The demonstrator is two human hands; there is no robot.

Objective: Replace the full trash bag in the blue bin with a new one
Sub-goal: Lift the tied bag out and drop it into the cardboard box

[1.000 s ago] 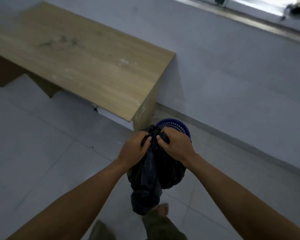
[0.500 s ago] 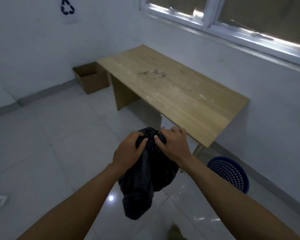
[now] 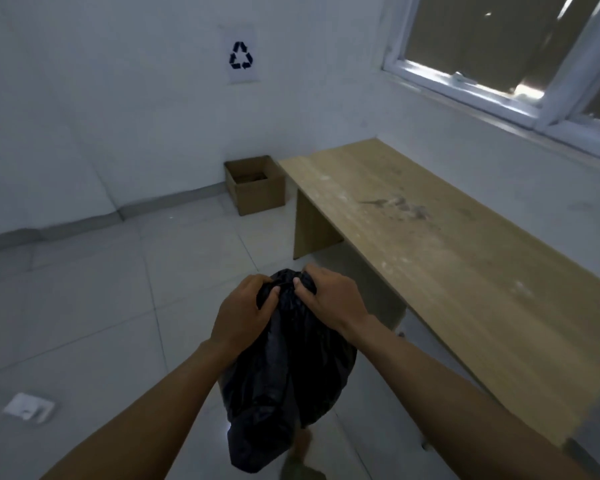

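Note:
A full black trash bag (image 3: 284, 375) hangs in the air in front of me, bunched at its top. My left hand (image 3: 241, 311) grips the bunched neck from the left, and my right hand (image 3: 329, 294) pinches it from the right. Both sets of fingers are curled into the plastic. The bag's body sags below my wrists, above the tiled floor. The blue bin is out of view.
A long wooden table (image 3: 465, 258) runs along the right wall under a window (image 3: 520, 60). An open cardboard box (image 3: 255, 183) stands in the far corner below a recycling sign (image 3: 240, 55). A small white object (image 3: 28, 407) lies on the floor at the left.
My view has swung left and up, away from the blue bin, which has left the frame. Both hands keep hold of the bag's neck, carrying it along the table.

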